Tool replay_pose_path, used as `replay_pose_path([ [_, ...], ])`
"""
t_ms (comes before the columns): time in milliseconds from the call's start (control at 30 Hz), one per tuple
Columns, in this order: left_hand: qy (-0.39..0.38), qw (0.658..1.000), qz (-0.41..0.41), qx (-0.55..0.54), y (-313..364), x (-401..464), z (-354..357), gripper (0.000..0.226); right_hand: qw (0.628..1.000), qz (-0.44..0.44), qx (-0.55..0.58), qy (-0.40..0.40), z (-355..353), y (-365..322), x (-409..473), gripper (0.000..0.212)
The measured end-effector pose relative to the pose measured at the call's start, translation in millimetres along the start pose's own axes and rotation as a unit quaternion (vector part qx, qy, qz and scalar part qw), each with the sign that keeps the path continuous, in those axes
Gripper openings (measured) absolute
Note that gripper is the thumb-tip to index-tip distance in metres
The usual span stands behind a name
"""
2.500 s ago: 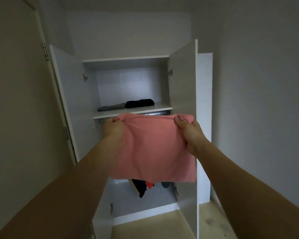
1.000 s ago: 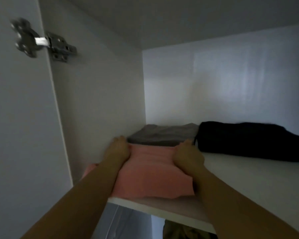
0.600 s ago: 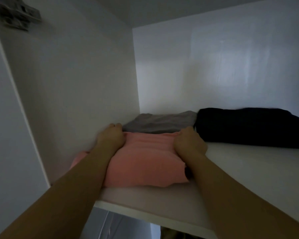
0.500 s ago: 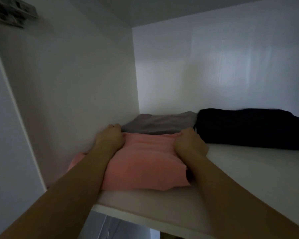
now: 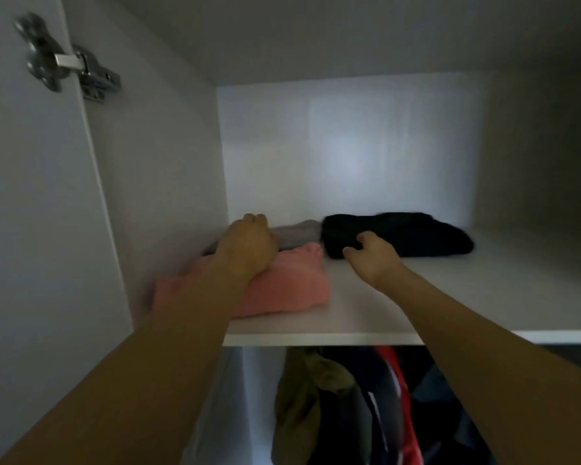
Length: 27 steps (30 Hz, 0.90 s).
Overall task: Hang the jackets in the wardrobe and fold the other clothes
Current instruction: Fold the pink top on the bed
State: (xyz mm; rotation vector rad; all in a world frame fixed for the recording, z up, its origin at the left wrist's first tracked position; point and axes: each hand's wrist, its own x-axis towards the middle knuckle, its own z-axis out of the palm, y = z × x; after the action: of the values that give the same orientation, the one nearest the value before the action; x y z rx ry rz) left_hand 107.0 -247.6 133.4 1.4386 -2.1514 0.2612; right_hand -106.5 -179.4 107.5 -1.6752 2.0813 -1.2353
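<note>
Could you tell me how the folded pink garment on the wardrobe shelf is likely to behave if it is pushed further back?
The pink garment looks soft and bunched, so it would probably crumple. Pushed back, it would likely meet the grey garment.

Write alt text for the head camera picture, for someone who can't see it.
Two bare arms reach onto a white wardrobe shelf: the left hand rests over a folded pink garment, the right hand is beside a folded black garment. A grey garment lies behind the pink one; jackets hang below.
</note>
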Motion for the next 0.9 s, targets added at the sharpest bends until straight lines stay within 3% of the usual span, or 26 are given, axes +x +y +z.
replay_pose_path([
  [100,0.034,0.993,0.103,-0.045,40.4,-20.0,-5.9,0.043,0.997,-0.002,-0.052,0.056,-47.1,0.6,-55.6,0.056],
  [367,0.030,0.949,0.295,-0.105,173.9,-102.1,-27.2,0.043,0.953,0.116,-0.246,0.138,-174.6,17.4,-225.8,0.059],
  [633,0.038,0.891,0.416,-0.177,337.1,-225.1,-109.5,0.039,0.898,0.215,-0.310,0.226,-298.4,18.5,-416.5,0.058],
  [900,0.029,0.822,0.518,-0.234,456.1,-432.9,-199.9,0.035,0.839,0.308,-0.356,0.272,-382.9,7.4,-661.1,0.056],
])
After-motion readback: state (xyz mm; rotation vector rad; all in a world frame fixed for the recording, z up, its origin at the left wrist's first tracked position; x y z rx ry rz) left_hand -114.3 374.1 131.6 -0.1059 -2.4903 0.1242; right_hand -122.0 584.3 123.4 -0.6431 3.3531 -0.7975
